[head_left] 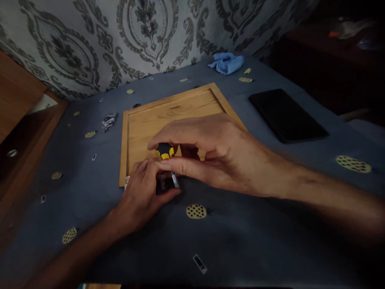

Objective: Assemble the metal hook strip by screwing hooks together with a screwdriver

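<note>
The yellow-and-black handle of what looks like a screwdriver (165, 151) stands nearly end-on to me, its tip hidden. My right hand (207, 148) curves over it, with the handle between forefinger and thumb. Just below, my left hand (142, 188) grips a shiny metal fitting (175, 180) at the near edge of the wooden panel (147, 124); its fingers cover most of the fitting, and its exact kind is unclear. A small whitish piece shows beside the left fingers. The panel, a framed wooden door-like board, lies flat under both hands.
Several small metal pieces (108, 121) lie left of the panel on the blue pineapple-print cloth (240, 233). A dark flat tablet-like object (287, 114) rests at the right. A crumpled blue cloth (227, 63) sits at the back by the patterned curtain (150, 32). Wooden furniture (21, 92) borders the left.
</note>
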Action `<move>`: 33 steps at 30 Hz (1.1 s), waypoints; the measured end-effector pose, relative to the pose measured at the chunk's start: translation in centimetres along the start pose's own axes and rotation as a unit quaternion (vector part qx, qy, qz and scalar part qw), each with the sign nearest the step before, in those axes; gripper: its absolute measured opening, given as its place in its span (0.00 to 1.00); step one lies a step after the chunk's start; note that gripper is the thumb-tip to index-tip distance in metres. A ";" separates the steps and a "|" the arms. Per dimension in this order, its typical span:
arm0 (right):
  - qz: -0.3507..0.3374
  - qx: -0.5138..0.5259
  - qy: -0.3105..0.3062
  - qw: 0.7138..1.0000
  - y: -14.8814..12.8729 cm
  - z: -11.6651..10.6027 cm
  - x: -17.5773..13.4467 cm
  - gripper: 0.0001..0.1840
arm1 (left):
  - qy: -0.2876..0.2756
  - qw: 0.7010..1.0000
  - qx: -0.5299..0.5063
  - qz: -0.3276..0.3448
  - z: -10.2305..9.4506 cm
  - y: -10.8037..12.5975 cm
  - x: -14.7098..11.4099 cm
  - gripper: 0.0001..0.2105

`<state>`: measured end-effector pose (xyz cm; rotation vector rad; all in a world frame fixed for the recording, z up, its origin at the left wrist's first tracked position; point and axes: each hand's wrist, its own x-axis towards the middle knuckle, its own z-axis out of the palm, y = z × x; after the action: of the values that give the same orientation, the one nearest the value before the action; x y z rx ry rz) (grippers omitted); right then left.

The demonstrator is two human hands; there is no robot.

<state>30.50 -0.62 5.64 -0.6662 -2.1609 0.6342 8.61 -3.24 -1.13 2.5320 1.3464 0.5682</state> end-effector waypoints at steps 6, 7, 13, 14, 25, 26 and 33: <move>-0.008 -0.046 0.000 0.999 0.2 -0.1 -0.1 0.09 | -0.004 1.000 -0.008 0.013 0.2 -0.2 -0.1 0.19; -0.012 -0.056 0.003 0.998 0.2 -0.1 -0.1 0.10 | -0.002 1.000 -0.007 0.008 0.2 -0.2 -0.1 0.20; -0.011 -0.081 0.010 0.997 -0.3 -0.1 -0.1 0.13 | -0.002 1.000 -0.011 -0.003 0.3 -0.3 0.0 0.22; -0.013 -0.085 0.016 0.996 -0.4 0.0 -0.1 0.14 | 0.002 1.000 -0.013 0.006 0.3 -0.3 0.0 0.21; -0.009 -0.061 -0.018 0.998 -0.6 -0.5 0.0 0.08 | 0.013 1.000 -0.007 -0.001 0.1 -0.1 0.0 0.19; -0.009 -0.062 -0.020 0.998 -0.6 -0.6 -0.1 0.08 | 0.016 1.000 -0.007 0.009 0.1 -0.1 0.0 0.19; -0.029 -0.087 -0.071 0.993 -0.5 -1.1 -0.3 0.05 | 0.026 0.999 -0.007 0.020 0.2 -0.1 0.0 0.21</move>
<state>31.38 -0.96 6.39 -0.6640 -2.3787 0.4797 8.64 -3.16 -1.36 2.5556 1.3068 0.6541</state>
